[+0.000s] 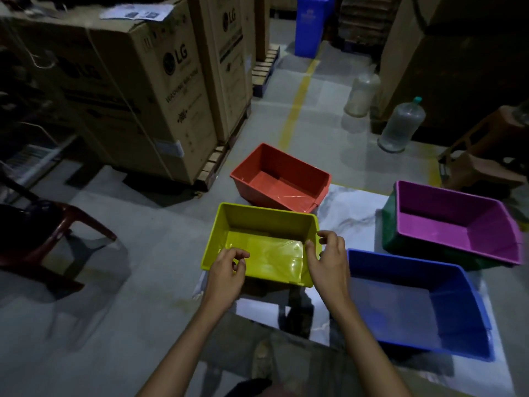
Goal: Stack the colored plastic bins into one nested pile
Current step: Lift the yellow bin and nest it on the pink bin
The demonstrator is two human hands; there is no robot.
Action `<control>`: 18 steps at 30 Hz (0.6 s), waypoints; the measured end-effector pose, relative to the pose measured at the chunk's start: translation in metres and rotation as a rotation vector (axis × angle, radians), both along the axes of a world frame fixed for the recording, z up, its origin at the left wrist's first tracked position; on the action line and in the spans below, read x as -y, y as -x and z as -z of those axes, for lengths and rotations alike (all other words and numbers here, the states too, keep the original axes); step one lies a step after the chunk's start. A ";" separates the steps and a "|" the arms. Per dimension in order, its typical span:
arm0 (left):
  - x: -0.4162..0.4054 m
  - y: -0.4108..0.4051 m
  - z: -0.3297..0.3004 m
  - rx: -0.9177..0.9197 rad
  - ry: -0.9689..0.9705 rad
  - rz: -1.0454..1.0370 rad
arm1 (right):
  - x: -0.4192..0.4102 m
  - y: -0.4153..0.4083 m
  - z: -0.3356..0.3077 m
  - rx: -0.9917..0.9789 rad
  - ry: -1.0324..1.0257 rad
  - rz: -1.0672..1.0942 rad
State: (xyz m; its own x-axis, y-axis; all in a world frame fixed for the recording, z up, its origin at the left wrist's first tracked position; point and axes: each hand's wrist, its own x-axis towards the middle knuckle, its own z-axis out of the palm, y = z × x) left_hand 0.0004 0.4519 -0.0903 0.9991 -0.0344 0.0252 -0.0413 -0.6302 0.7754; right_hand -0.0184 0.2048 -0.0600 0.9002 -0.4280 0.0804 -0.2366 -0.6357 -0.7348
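Observation:
A yellow bin [257,222] stands open side up in the middle, on the floor at the edge of a white sheet [349,213]. My left hand [229,270] curls over its near left rim. My right hand [326,259] pinches its right wall, thumb inside. A red bin [274,173] sits just behind the yellow one, tilted. A blue bin [415,310] lies to the right of my right hand. At the far right a purple bin [458,224] is nested in a green bin [389,224].
Tall cardboard boxes [160,96] on pallets fill the left and back. A dark red plastic chair [57,224] stands at the left. Two large water jugs [400,124] and a brown stool [481,156] are at the back right. A tall blue bin [312,24] stands far back.

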 end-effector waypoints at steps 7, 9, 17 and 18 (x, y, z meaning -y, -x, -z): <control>-0.034 0.011 -0.001 0.005 0.011 -0.063 | -0.032 0.016 0.002 -0.007 -0.010 -0.009; -0.038 0.006 -0.002 -0.003 0.030 -0.064 | -0.034 0.017 0.000 -0.009 0.006 0.002; -0.057 -0.043 0.000 -0.001 0.089 0.035 | -0.054 -0.006 0.011 -0.043 0.003 0.139; -0.061 -0.050 0.001 0.001 0.091 0.046 | -0.060 -0.009 0.013 -0.053 0.003 0.160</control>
